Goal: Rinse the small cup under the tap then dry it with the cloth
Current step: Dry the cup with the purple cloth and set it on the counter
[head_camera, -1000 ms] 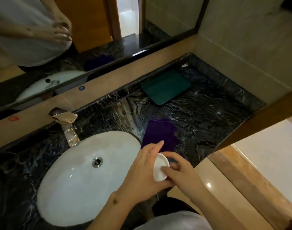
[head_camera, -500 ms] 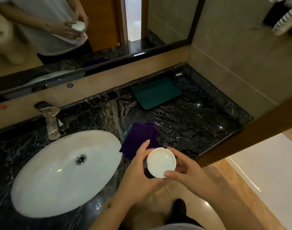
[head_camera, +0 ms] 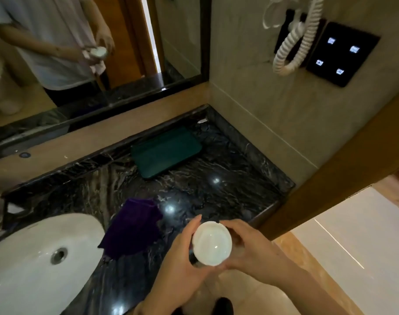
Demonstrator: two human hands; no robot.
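Left hand (head_camera: pixel 182 253), right hand (head_camera: pixel 250 248) grip small cup (head_camera: pixel 211 243), mouth up.

Sink (head_camera: pixel 23 280): set in the worktop (head_camera: pixel 216 196), at its left.
Cloth (head_camera: pixel 132 228): on the worktop, just right of the sink.
Tray (head_camera: pixel 166 152): behind the cloth, by the back wall.
Cup (head_camera: pixel 211 243): between left hand (head_camera: pixel 182 264) and right hand (head_camera: pixel 250 251), over the worktop's front edge.
Mirror (head_camera: pixel 92 53): behind the worktop.

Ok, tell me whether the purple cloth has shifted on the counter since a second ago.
No. The purple cloth lies at the same spot beside the sink; only the camera moved.
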